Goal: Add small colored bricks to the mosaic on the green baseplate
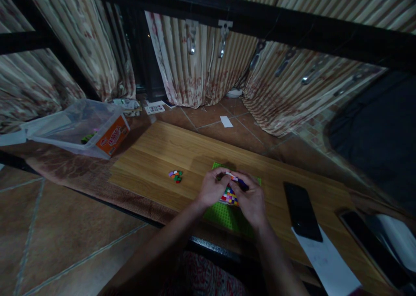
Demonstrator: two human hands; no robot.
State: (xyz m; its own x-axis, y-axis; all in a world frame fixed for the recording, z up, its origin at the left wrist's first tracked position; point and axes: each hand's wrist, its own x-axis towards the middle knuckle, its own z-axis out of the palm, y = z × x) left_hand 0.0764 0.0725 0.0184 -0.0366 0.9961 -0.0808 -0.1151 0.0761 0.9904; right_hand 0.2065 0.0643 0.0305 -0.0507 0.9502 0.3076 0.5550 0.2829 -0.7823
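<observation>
A green studded baseplate [227,216] lies on a low wooden table [156,157], with a patch of small coloured bricks [229,196] built on it. My left hand [212,187] and my right hand [250,200] meet above that patch, fingers curled together. Between the fingertips sits a small dark blue and white piece [238,181]; the right hand's fingers pinch it and the left hand's fingertips touch its other end. A little heap of loose coloured bricks [176,176] lies on the table to the left of my hands.
A black phone [301,211] lies right of the baseplate, on a white sheet of paper [328,261]. A second dark device [370,244] sits at the far right. A clear plastic box [81,129] with an orange label stands at the left. Curtains hang behind.
</observation>
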